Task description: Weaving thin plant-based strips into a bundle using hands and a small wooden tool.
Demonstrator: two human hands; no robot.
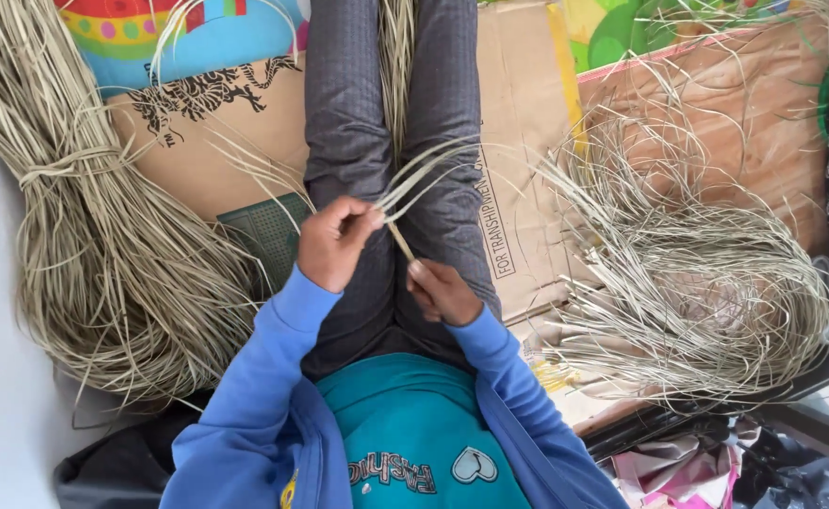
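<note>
Flattened cardboard (527, 170) is covering the floor, with a big tied bundle of dried grass (84, 236) lying to the person's left and a looser tangled heap (697, 283) spreading to the right. Over the lap, the left hand (334, 243) is pinching several pale strands (424, 170), fingers closed on them, while the right hand (443, 290) is gripping their stiff lower end (a thin stalk). Pulling unevenly could snap or fray a strand. The strands' far ends are running out of view.
</note>
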